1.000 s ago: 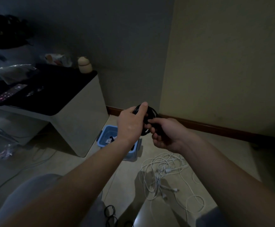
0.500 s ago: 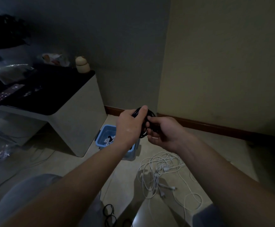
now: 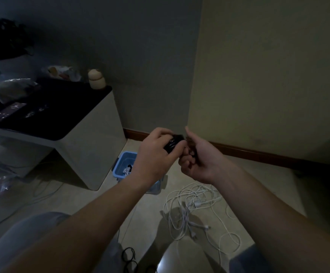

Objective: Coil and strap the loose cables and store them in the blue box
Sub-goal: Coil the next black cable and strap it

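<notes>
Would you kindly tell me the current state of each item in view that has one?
black cable coil: coiled, held in the air between both hands.
left hand: grips the coil.
right hand: fingers curled on the coil's other side.
blue box: open, some cables inside.
white cables: loose and tangled, not yet strapped.

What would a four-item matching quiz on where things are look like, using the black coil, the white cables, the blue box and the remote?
Things:
1. black cable coil
2. white cables
3. blue box
4. remote

Places:
A. sprawled loose on the floor tiles
B. on the dark top of the cabinet
C. gripped by the left hand
D. on the floor beside the cabinet

Pairs: 1-C, 2-A, 3-D, 4-B
</notes>
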Tool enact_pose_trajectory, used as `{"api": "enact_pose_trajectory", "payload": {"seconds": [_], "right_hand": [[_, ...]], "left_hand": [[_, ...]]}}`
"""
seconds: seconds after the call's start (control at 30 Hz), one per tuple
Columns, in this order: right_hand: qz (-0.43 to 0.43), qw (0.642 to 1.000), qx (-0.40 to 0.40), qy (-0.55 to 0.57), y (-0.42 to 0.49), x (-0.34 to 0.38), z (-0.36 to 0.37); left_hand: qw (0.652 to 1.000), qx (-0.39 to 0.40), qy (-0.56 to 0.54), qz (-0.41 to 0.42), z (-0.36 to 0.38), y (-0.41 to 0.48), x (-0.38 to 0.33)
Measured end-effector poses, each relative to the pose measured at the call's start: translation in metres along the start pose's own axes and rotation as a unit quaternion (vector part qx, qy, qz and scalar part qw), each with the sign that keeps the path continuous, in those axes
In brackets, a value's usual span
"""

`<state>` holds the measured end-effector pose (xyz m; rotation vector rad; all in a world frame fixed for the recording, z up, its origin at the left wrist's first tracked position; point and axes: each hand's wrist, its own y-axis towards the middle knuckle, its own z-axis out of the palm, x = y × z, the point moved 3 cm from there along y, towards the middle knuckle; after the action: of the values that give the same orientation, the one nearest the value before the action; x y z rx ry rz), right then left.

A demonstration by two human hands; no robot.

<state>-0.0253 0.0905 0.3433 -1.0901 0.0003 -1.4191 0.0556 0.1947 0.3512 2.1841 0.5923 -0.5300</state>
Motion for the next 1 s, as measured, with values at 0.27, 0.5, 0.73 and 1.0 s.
{"api": "enact_pose_trajectory", "payload": {"seconds": [0.27, 0.5, 0.73, 1.0], "right_hand": [[-0.038, 0.998, -0.020, -0.055, 0.009, -0.002, -0.007], [-0.070, 0.992, -0.012, -0.101, 0.015, 0.000, -0.012], [-0.079, 0.989, -0.012, -0.122, 0.014, 0.002, -0.014], [-0.027, 0.967, 0.067, -0.243, 0.005, 0.004, -0.018]], "left_hand": [[0.993, 0.052, 0.050, 0.095, -0.003, -0.005, -0.006], [0.992, 0.118, 0.021, 0.027, -0.012, -0.001, -0.007], [0.977, 0.166, -0.081, -0.106, -0.015, 0.004, 0.010], [0.970, 0.179, -0.136, -0.097, -0.031, 0.015, 0.007]]}}
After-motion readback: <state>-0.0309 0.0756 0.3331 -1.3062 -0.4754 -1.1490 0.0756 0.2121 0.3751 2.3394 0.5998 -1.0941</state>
